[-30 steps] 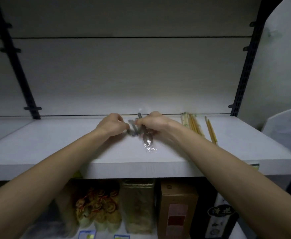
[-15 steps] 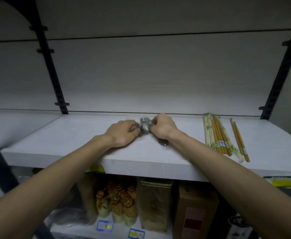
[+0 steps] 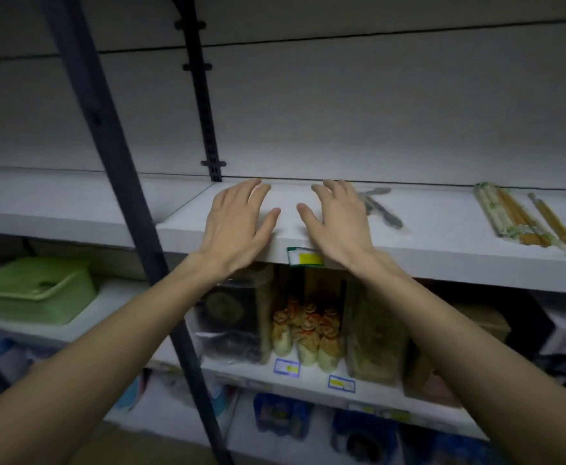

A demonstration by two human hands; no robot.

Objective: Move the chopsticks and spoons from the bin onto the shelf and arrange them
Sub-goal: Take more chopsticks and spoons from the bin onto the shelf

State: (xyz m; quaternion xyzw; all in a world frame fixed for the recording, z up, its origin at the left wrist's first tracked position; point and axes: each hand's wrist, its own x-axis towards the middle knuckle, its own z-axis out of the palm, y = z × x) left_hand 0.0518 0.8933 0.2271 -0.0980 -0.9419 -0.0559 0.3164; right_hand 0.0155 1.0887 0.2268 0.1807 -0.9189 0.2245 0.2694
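Several spoons (image 3: 380,206) lie lengthwise front-to-back.

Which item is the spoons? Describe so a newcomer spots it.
Find the white shelf at hand height. Just right of the right hand lie the spoons: grey metal, in a small angled cluster. The chopsticks farther right are long tan sticks.

Left hand (image 3: 238,223) and right hand (image 3: 337,219) hover empty over shelf (image 3: 442,236).

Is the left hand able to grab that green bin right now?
Probably yes. The left hand is open and holds nothing, and the green bin sits one shelf lower to its left; only the dark post stands between.
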